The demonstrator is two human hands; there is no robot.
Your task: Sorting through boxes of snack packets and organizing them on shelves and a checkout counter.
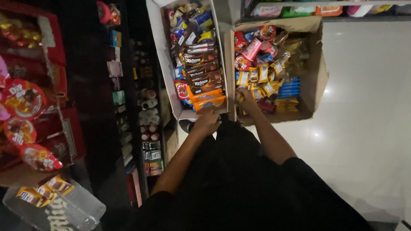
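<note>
Two open boxes of snacks stand on the floor in front of me. My left hand [207, 122] curls over the near rim of the white box [159, 51], just below orange packets [209, 102] and brown biscuit packs [203, 72]. My right hand [247, 102] reaches into the near left corner of the brown cardboard box [319, 72]. Its fingers touch small yellow packets [263, 79], and whether they grip one is hidden. Blue packets [290, 87] and red round cups [242, 63] lie further inside. My dark clothing fills the lower middle.
A dark shelf unit on the left holds small bottles and packets [147, 111]. Red round snack packs [23, 100] hang at the far left above a clear tub [55, 205] with yellow packets. Another stocked shelf [299, 8] runs along the top. White glossy floor [368, 128] spreads to the right.
</note>
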